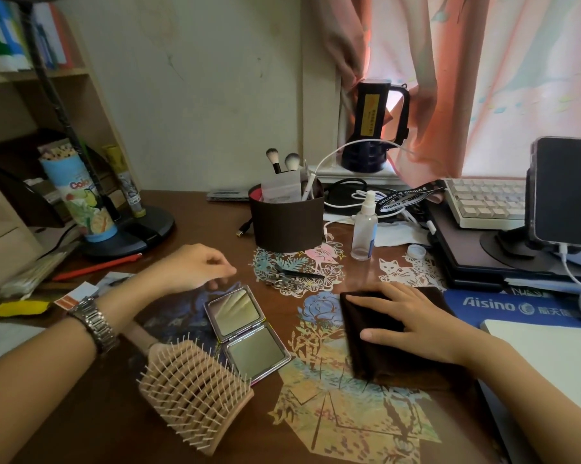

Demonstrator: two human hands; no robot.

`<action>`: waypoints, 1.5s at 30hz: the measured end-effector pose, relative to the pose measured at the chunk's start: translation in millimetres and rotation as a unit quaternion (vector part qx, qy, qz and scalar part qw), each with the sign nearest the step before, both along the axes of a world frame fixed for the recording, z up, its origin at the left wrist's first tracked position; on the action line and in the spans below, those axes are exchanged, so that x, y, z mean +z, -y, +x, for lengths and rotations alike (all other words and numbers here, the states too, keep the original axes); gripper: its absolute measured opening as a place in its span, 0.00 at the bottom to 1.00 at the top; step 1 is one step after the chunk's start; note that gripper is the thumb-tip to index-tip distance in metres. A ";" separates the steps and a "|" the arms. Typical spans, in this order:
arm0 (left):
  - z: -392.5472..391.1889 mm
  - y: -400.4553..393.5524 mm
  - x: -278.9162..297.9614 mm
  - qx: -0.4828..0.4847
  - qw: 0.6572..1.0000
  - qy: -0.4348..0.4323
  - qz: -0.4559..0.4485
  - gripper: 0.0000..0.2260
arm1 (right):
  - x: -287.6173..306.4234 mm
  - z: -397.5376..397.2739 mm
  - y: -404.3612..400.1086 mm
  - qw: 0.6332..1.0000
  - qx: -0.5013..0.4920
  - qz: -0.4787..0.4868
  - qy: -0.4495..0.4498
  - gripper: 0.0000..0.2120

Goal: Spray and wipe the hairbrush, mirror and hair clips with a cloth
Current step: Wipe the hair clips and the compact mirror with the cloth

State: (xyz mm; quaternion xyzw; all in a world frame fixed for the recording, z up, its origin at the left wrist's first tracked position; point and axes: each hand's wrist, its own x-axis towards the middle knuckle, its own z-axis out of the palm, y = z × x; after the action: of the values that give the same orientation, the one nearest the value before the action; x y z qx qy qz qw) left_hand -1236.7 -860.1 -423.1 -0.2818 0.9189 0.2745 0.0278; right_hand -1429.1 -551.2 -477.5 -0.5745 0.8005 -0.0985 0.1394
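A wooden paddle hairbrush lies bristles up at the desk's front left. Beside it an open two-panel compact mirror lies flat. Hair clips, a black one and metal ones, rest on paper cut-outs behind the mirror. A clear spray bottle stands upright further back. My right hand lies flat on a folded dark brown cloth to the mirror's right. My left hand, a metal watch on its wrist, hovers just behind the mirror with fingers loosely curled, holding nothing.
A brown round organiser with makeup brushes stands mid-desk. A lamp base and coloured-pencil tube sit left. A keyboard, phone on a stand, a laptop and cables crowd the right. A small cap lies near the bottle.
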 end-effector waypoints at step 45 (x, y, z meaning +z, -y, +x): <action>-4.5 -46.2 -15.2 0.140 0.933 -0.096 0.318 0.08 | -1.4 -0.2 -0.1 1.000 -0.001 -0.021 0.013 0.31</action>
State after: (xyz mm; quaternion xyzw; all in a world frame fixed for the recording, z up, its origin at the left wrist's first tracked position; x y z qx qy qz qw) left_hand -1241.3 -813.8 -438.2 -0.3560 0.7334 0.5790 -0.0111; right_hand -1429.3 -551.1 -478.9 -0.5754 0.7969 -0.1222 0.1376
